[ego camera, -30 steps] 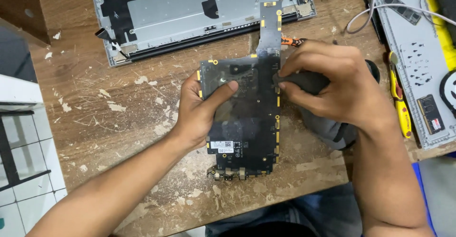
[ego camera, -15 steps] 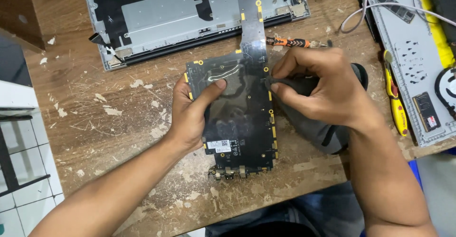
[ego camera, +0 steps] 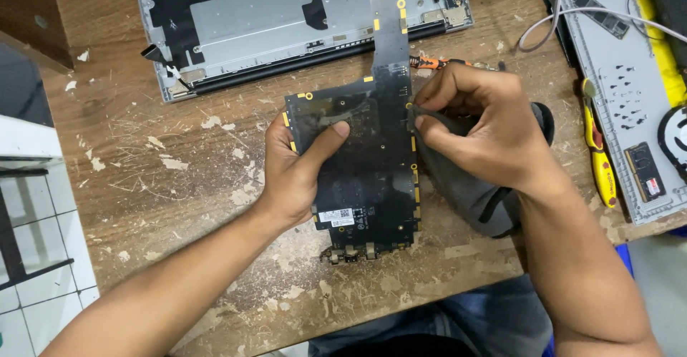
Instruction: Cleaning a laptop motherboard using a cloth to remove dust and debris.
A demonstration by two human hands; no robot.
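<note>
- The right hand [ego camera: 494, 128] had its fingers [ego camera: 438, 94] pinched narrowly on something small and dark at the right edge of the black circuit board [ego camera: 365, 178]; what exactly was pinched was too small to tell.
- The left hand [ego camera: 297, 167] held that board, thumb pressed across its face, fingers wrapped behind its left edge, keeping it raised over the desk [ego camera: 179, 185].
- A hard pull at the pinch could, I judged, have torn a connector or flexed the board, since only one hand braced it.
- The thumb's pressure on the face risked stressing the parts beneath it.
- Just beyond the right fingers lay an orange-handled screwdriver [ego camera: 436, 61]; under that hand sat a grey pouch [ego camera: 472, 192], which a slipped board could have struck.
- Farther out, past the board's narrow top arm, lay the opened laptop shell [ego camera: 243, 21]; a yellow tool [ego camera: 600, 158] lay well off to the right.
</note>
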